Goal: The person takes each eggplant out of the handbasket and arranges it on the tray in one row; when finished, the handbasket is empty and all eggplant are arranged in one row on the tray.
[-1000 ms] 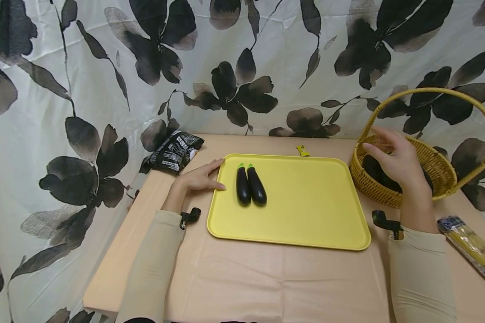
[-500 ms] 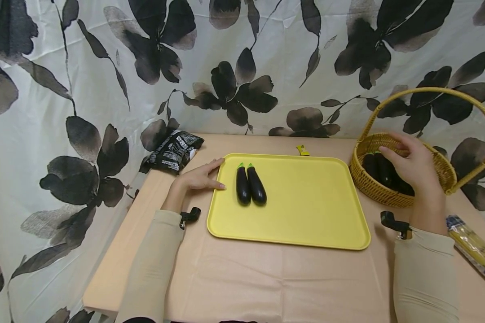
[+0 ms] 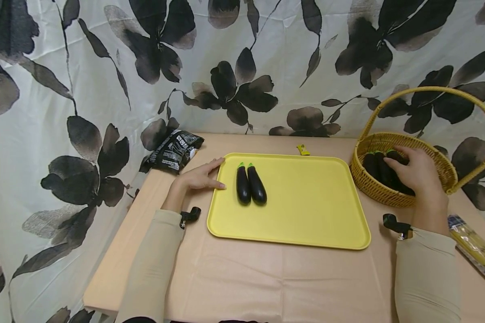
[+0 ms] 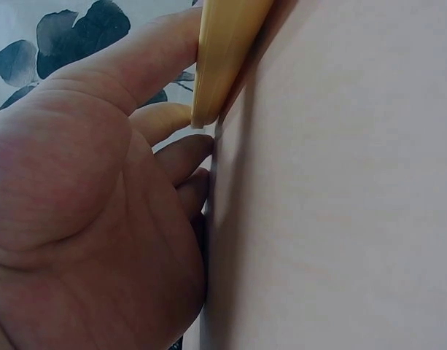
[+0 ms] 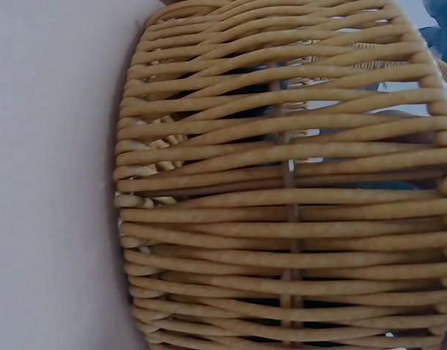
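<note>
Two dark purple eggplants (image 3: pixel 249 185) lie side by side on the left part of a yellow tray (image 3: pixel 307 202). My left hand (image 3: pixel 198 177) rests at the tray's left edge, thumb on the rim; the left wrist view shows its fingers (image 4: pixel 183 160) extended beside the rim. Inside a wicker basket (image 3: pixel 363 184) at the right are several more eggplants (image 3: pixel 381 168). My right hand (image 3: pixel 418 170) reaches into it, thumb and fingers on either side of an eggplant (image 3: pixel 397 157) near its stem end. Basket weave (image 5: pixel 296 197) hides this hand in the right wrist view.
The basket's tall handle (image 3: pixel 432 89) arches above the right hand. A black packet (image 3: pixel 174 151) lies at the back left and a small yellow packet (image 3: pixel 302 150) behind the tray. A long yellow packet (image 3: pixel 474 249) lies at the right. A floral cloth (image 3: pixel 242 58) hangs behind.
My right hand has shifted right and lowered among the eggplants in the basket, its fingers coming around one of them. The left hand and the tray have stayed put.
</note>
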A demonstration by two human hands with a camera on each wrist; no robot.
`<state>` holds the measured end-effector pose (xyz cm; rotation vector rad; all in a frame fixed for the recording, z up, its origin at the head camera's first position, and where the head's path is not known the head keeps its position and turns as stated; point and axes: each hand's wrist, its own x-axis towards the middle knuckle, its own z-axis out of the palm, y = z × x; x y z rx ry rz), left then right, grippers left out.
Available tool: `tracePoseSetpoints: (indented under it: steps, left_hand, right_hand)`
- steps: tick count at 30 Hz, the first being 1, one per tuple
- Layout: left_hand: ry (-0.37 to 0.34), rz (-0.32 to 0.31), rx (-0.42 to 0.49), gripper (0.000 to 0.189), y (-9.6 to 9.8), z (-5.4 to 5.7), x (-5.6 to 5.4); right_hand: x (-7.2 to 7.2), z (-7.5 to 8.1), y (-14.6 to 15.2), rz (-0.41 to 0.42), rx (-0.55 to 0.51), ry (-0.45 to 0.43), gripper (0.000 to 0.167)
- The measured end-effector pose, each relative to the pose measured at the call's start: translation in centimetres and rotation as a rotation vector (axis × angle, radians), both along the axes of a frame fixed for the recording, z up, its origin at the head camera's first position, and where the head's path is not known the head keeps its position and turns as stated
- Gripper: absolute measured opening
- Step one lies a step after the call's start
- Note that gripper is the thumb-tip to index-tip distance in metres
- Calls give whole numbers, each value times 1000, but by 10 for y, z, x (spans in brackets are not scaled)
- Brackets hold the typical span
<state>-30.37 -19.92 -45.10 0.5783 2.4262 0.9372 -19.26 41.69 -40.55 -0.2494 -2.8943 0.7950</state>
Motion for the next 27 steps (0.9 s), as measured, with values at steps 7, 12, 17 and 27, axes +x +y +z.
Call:
tracePoseSetpoints:
  steps: [7,12,17,27]
  left_hand:
    - [3,-7,2,112,0,0,-1]
    - [8,-13,-7,113,0,1,-1]
    - [6,-11,-6,114,1,2,-1]
    - [6,-15,16,113,-1,1,1]
  right_hand:
    - [-1,-2,3,6,54,-29,66]
    - [-1,-4,4,-21,99,-89,70]
    - [-1,-4,3,-19,110,-104,67]
    - [-2,-4,3,-41,77,-90,62]
